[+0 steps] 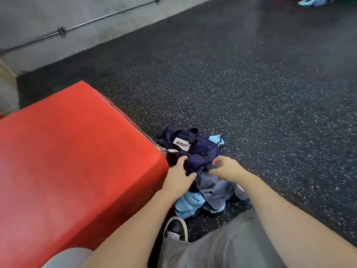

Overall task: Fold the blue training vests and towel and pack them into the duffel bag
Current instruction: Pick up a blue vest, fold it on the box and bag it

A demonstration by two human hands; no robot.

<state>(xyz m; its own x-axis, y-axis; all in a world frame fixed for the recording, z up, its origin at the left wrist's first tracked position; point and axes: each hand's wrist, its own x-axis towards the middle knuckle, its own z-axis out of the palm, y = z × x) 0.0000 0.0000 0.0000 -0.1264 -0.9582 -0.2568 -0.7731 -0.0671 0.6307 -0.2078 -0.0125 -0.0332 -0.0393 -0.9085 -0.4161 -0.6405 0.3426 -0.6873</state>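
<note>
A person bends over a navy duffel bag (193,149) slumped on the speckled gym floor (251,93), hard against the corner of a red padded box (73,151); the left hand (178,177) presses down on the bag's near edge, fingers (182,160) spread and lying on the dark fabric, thumb splayed toward the middle; whether they actually pinch the cloth cannot be told. The right hand (225,168) hovers just above the bag, fingers loosely curled and apart, clamped on nothing. Light blue vests (188,205) spill out from under the bag on the near side, bunched and unfolded, with a grey-blue cloth (214,188), possibly the towel, draped over them; another scrap of light blue (217,140) pokes out at the far end. A dark shoe (176,228) stands just beside the pile.

The risks, as they look from here: the bag lies on top of the very things meant to go into it, so pulling it free could drag the vests along and tangle them in the straps; the limp bag may collapse shut under one hand; a foot this near could tread on the cloth; more blue fabric (316,0) lies far across the floor and could be overlooked.
</note>
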